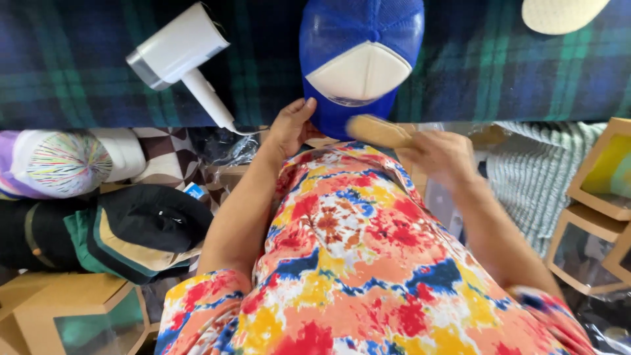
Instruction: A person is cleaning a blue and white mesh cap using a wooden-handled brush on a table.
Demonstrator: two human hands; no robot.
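Blue mesh-backed cap with a white foam front panel (360, 62), steadied at the near edge of a table draped in dark blue-and-green plaid cloth (499, 66) while a light wooden brush (376, 130) is brought to its brim.

The left hand (289, 126) pinches the cap's lower left edge between thumb and curled fingers, apparently pinning it flat so it cannot slide; the right hand (442, 156), blurred, is wrapped around the brush handle, its head lying just below the brim. A white handheld garment steamer (179, 56) lies well to the left, and a cream cap (562, 13) sits at the far right corner, leaving open cloth on both sides. Below the table edge, stacked caps (105, 230) and cardboard window boxes (598, 197) crowd the sides.
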